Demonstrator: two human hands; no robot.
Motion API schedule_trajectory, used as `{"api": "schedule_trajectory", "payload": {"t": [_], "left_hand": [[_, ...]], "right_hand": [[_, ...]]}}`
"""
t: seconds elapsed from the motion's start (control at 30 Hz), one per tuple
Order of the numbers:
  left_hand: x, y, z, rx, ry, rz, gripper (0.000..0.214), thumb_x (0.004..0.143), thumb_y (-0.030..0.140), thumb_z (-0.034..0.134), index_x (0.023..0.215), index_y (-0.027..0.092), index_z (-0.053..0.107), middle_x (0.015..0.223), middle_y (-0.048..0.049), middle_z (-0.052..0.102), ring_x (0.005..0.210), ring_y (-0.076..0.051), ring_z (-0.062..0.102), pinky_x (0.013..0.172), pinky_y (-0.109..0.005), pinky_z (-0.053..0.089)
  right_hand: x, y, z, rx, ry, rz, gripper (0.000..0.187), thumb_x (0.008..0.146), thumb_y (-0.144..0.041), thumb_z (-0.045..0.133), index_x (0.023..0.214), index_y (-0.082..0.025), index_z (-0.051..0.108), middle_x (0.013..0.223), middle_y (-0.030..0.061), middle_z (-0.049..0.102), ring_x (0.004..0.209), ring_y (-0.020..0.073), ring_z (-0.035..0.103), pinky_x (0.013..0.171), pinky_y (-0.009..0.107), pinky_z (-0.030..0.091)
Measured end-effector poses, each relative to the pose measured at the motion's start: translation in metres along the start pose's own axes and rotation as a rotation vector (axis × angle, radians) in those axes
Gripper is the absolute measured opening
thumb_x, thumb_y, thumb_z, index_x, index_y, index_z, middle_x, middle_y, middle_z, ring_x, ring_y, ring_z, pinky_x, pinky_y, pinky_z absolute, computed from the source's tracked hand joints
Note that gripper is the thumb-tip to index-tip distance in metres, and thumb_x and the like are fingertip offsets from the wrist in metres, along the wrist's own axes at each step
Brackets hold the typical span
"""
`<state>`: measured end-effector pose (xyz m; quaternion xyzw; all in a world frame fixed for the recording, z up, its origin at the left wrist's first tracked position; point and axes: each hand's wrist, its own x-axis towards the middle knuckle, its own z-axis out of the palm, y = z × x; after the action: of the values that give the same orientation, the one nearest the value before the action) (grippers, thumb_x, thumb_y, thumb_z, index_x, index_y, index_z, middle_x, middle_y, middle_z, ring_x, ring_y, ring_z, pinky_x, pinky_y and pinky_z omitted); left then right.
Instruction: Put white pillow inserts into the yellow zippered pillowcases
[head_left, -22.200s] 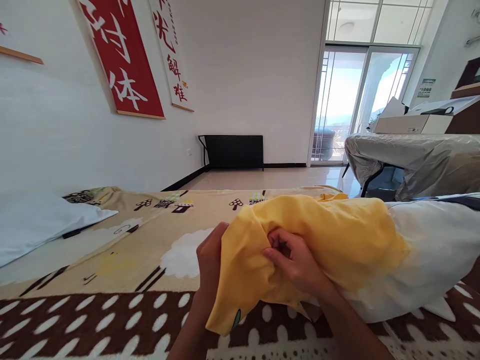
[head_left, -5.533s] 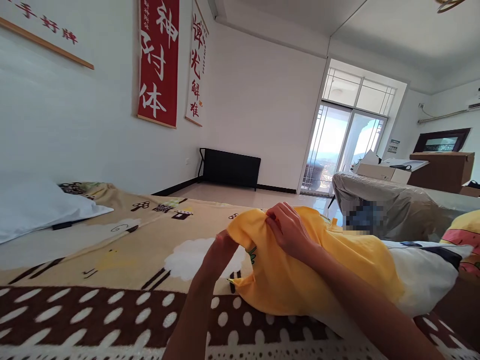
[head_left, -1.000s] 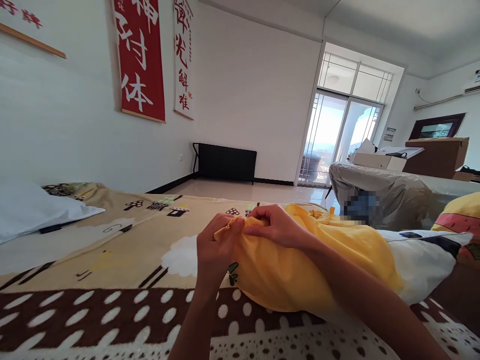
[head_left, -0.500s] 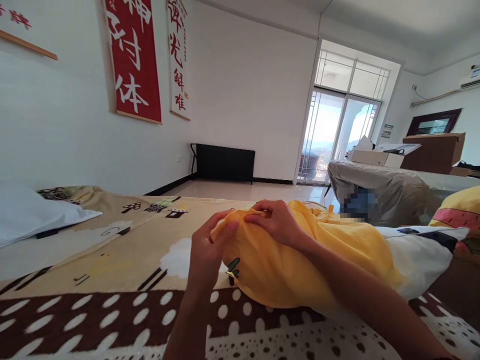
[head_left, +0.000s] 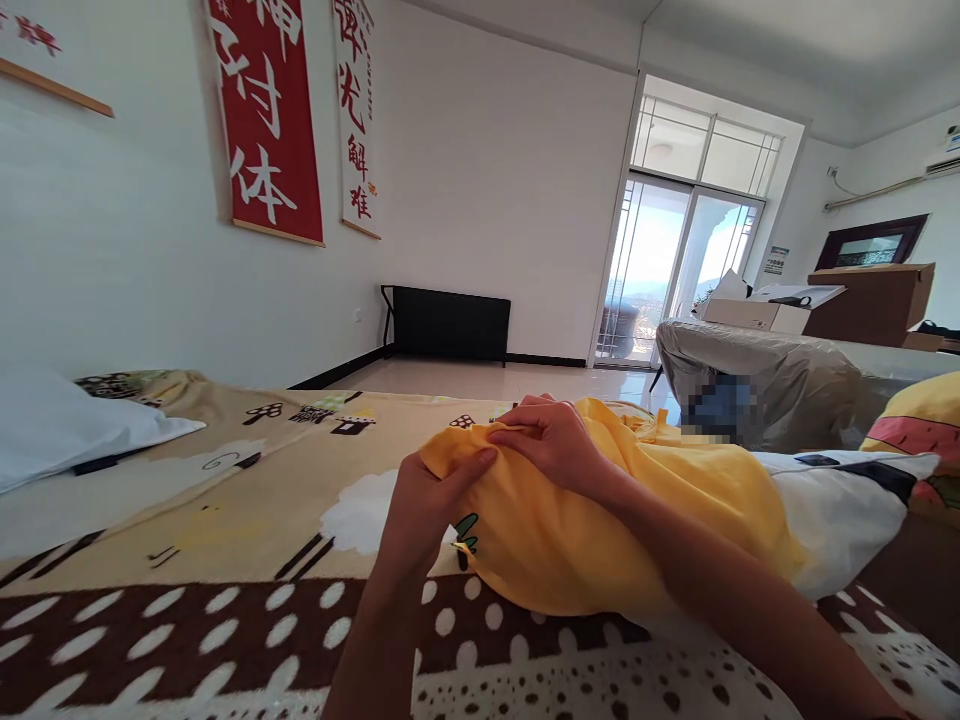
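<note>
A yellow pillowcase [head_left: 555, 550] with a small green and black print lies bunched up in front of me. My left hand [head_left: 431, 490] grips its left end, thumb on the near side, the other fingers mostly hidden behind the cloth. Close beside it, my right hand [head_left: 551, 440] pinches the top edge between thumb and fingers. To the right, a white pillow [head_left: 847, 515] with dark patches shows from beneath the yellow cloth. How far it reaches inside is hidden.
Under everything spreads a beige and brown patterned blanket [head_left: 247, 500]. Another white pillow [head_left: 90, 430] rests at the left, and a yellow and pink cushion [head_left: 915, 430] at the right. Beyond stand a plastic-covered piece of furniture [head_left: 795, 370], boxes [head_left: 870, 300] and a black folded panel [head_left: 450, 322].
My left hand has shifted its hold slightly, its thumb sliding right toward my right hand and its fingers going further behind the cloth. The right hand stays nearly still.
</note>
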<state>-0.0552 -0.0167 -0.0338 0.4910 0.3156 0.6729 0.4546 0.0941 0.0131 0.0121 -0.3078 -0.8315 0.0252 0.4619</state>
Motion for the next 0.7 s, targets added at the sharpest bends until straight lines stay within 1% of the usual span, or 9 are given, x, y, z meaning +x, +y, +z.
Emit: {"api": "schedule_trajectory", "payload": {"t": [0.07, 0.13, 0.2, 0.27, 0.33, 0.43, 0.57, 0.63, 0.7], "left_hand": [[0.001, -0.001, 0.002, -0.011, 0.001, -0.003, 0.040, 0.056, 0.036, 0.082, 0.086, 0.012, 0.069, 0.080, -0.0066, 0.071, 0.072, -0.019, 0.063, 0.060, -0.024, 0.051], [0.003, -0.005, 0.002, -0.005, 0.026, -0.003, 0.041, 0.057, 0.038, 0.081, 0.087, 0.012, 0.069, 0.079, -0.0061, 0.070, 0.071, -0.019, 0.063, 0.058, -0.024, 0.051], [0.005, -0.009, 0.001, 0.018, 0.054, 0.006, 0.038, 0.058, 0.039, 0.080, 0.083, 0.012, 0.069, 0.075, -0.0048, 0.069, 0.067, -0.017, 0.061, 0.056, -0.023, 0.049], [0.006, -0.013, -0.001, 0.023, 0.066, 0.032, 0.035, 0.059, 0.038, 0.080, 0.080, 0.012, 0.069, 0.073, -0.0039, 0.069, 0.067, -0.017, 0.061, 0.058, -0.023, 0.049], [0.006, -0.014, -0.002, 0.008, 0.049, 0.058, 0.034, 0.060, 0.036, 0.080, 0.081, 0.012, 0.069, 0.077, -0.0041, 0.069, 0.071, -0.017, 0.062, 0.063, -0.024, 0.050], [0.006, -0.012, -0.007, -0.093, -0.036, 0.065, 0.034, 0.065, 0.040, 0.077, 0.087, 0.015, 0.071, 0.083, -0.0051, 0.070, 0.079, -0.020, 0.063, 0.067, -0.026, 0.051], [0.012, -0.007, -0.018, -0.353, -0.239, -0.060, 0.045, 0.066, 0.057, 0.066, 0.078, 0.014, 0.074, 0.081, -0.0096, 0.070, 0.080, -0.026, 0.063, 0.068, -0.035, 0.052], [0.017, -0.009, -0.022, -0.426, -0.311, -0.115, 0.040, 0.066, 0.053, 0.066, 0.072, 0.014, 0.074, 0.074, -0.0094, 0.069, 0.074, -0.024, 0.062, 0.067, -0.035, 0.052], [0.021, -0.015, -0.023, -0.421, -0.334, -0.142, 0.029, 0.066, 0.042, 0.068, 0.067, 0.014, 0.073, 0.069, -0.0073, 0.067, 0.068, -0.020, 0.061, 0.064, -0.031, 0.051]], "right_hand": [[-0.005, -0.003, 0.002, -0.116, 0.109, -0.045, 0.009, 0.082, -0.022, 0.061, 0.084, -0.022, 0.069, 0.078, 0.0018, 0.067, 0.080, 0.0169, 0.057, 0.084, 0.035, 0.040], [-0.016, -0.010, 0.007, -0.229, 0.280, -0.137, 0.015, 0.083, -0.017, 0.055, 0.092, -0.021, 0.066, 0.086, 0.0051, 0.066, 0.088, 0.0193, 0.055, 0.086, 0.037, 0.040], [-0.030, -0.018, 0.017, -0.239, 0.353, -0.230, 0.015, 0.085, -0.015, 0.049, 0.090, -0.018, 0.063, 0.084, 0.0060, 0.064, 0.081, 0.0171, 0.055, 0.078, 0.033, 0.043], [-0.042, -0.024, 0.028, -0.173, 0.324, -0.220, 0.016, 0.087, -0.016, 0.044, 0.084, -0.018, 0.060, 0.075, 0.0034, 0.061, 0.066, 0.0130, 0.052, 0.064, 0.026, 0.044], [-0.047, -0.025, 0.036, -0.111, 0.284, -0.109, 0.017, 0.089, -0.017, 0.043, 0.083, -0.018, 0.058, 0.073, 0.0017, 0.060, 0.062, 0.0114, 0.051, 0.059, 0.024, 0.044], [-0.042, -0.018, 0.038, -0.049, 0.275, 0.014, 0.013, 0.088, -0.020, 0.047, 0.086, -0.018, 0.060, 0.081, 0.0028, 0.063, 0.070, 0.0125, 0.055, 0.065, 0.024, 0.046], [-0.033, -0.009, 0.028, 0.005, 0.265, 0.037, 0.016, 0.088, -0.023, 0.048, 0.083, -0.019, 0.063, 0.078, 0.0020, 0.064, 0.070, 0.0129, 0.056, 0.066, 0.025, 0.046], [-0.033, -0.008, 0.023, 0.036, 0.258, 0.050, 0.016, 0.087, -0.023, 0.049, 0.084, -0.020, 0.064, 0.078, 0.0016, 0.066, 0.068, 0.0127, 0.056, 0.064, 0.025, 0.045], [-0.035, -0.009, 0.020, 0.064, 0.234, 0.046, 0.014, 0.085, -0.022, 0.051, 0.086, -0.019, 0.065, 0.080, 0.0020, 0.067, 0.069, 0.0129, 0.057, 0.063, 0.025, 0.046]]}}
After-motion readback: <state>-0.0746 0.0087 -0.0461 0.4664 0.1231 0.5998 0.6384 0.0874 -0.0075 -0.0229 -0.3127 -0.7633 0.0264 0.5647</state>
